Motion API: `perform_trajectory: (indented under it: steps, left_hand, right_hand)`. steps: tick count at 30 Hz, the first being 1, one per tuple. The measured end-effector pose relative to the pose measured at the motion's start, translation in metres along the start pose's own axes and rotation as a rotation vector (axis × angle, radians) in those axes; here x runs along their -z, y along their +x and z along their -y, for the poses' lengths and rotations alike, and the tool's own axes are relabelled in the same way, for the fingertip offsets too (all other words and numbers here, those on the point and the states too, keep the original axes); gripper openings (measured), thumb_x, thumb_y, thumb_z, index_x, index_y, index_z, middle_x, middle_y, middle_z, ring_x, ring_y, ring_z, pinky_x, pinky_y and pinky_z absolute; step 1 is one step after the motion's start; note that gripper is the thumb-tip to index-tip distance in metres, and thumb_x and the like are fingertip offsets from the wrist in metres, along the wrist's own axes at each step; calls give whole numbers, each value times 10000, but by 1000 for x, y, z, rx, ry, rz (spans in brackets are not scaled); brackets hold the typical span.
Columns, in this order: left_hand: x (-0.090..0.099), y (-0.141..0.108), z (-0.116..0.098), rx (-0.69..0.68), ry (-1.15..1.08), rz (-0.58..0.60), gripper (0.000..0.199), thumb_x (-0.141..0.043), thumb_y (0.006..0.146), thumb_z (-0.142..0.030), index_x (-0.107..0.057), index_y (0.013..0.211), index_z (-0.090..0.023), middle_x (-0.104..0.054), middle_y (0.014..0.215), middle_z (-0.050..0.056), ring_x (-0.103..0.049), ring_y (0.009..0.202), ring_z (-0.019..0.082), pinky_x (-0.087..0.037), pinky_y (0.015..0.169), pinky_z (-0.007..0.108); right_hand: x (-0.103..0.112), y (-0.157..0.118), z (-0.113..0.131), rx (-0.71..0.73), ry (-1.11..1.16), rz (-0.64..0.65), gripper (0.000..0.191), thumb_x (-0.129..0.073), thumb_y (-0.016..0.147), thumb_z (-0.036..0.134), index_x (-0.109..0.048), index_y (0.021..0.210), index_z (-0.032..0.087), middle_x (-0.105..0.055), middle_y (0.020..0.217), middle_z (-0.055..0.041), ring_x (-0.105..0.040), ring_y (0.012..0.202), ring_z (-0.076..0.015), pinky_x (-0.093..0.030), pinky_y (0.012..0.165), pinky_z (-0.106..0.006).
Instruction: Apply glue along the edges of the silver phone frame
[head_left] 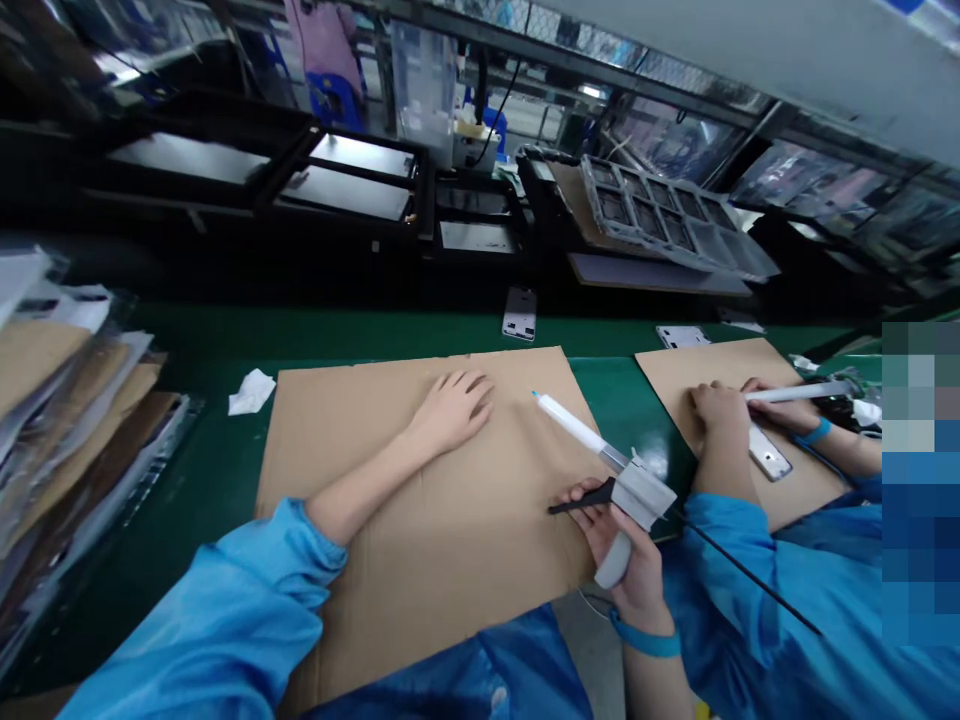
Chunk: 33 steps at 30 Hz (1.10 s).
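Here, the right hand grips a dispensing gun, nozzle angled up-left toward the left hand, lying flat, fingers spread, on cardboard.

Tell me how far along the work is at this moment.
Nothing shows as done: the cardboard sheet holds no workpiece. In hand: the right hand grips a dispensing gun, nozzle pointing away; the left hand lies flat on the sheet. Left: two phone-like parts lie untouched on the green belt.
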<state>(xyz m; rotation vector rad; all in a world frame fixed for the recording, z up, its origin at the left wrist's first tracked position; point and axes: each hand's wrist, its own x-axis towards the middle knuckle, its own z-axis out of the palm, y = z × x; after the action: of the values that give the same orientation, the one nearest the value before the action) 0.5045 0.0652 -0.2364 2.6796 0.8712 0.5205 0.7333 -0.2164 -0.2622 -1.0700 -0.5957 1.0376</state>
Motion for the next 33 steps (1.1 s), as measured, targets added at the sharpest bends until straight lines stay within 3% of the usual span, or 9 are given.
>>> perform_trajectory:
  steps: [8, 13, 17, 21, 26, 33]
  left_hand:
    - [-5, -1, -1, -5, 7, 9, 451, -510, 1170, -393, -693, 1546, -222, -628, 1650, 150, -582, 1505, 358, -484, 1249, 545]
    - [-10, 4, -14, -106, 97, 44, 495, -549, 1179, -447, -695, 1602, -236, -567, 1717, 181, -518, 1580, 384, -359, 1353, 602]
    - [-13, 17, -29, -112, 192, 68, 513, -615, 1145, -477, -711, 1600, -259, -658, 1547, 201, -607, 1409, 421, -451, 1233, 624]
    - [-17, 26, -44, -84, 235, 23, 497, -609, 1130, -416, -722, 1543, -163, -700, 1407, 242, -627, 1306, 440, -498, 1123, 626]
    - [-21, 27, -48, -111, 189, 14, 336, -574, 1139, -306, -784, 1380, -203, -721, 1477, 158, -630, 1368, 362, -476, 1200, 544]
    - [-23, 24, -40, -138, 122, -39, 312, -587, 1131, -305, -792, 1342, -200, -743, 1515, 117, -618, 1456, 358, -460, 1282, 559]
  right_hand:
    - [-7, -1, 7, -144, 148, -77, 255, -753, 890, 512, -849, 1043, 332, -784, 1126, -114, -778, 1222, -371, -660, 1176, -694]
    - [-11, 3, 12, -191, 188, -148, 338, -827, 776, 525, -863, 1023, 296, -773, 1091, -126, -780, 1135, -340, -685, 1153, -651]
    - [-17, 3, 17, -199, 212, -197, 356, -863, 721, 520, -848, 995, 293, -760, 1070, -114, -772, 1142, -335, -685, 1152, -647]
    - [-20, 1, 19, -220, 203, -227, 394, -882, 689, 511, -832, 1014, 294, -751, 1067, -96, -767, 1128, -308, -685, 1161, -632]
    - [-20, -1, 22, -220, 190, -229, 333, -861, 705, 500, -796, 955, 290, -747, 1067, -104, -755, 1181, -337, -650, 1189, -671]
    - [-22, 0, 22, -190, 204, -245, 340, -878, 709, 485, -765, 943, 267, -742, 1087, -57, -756, 1115, -256, -666, 1192, -579]
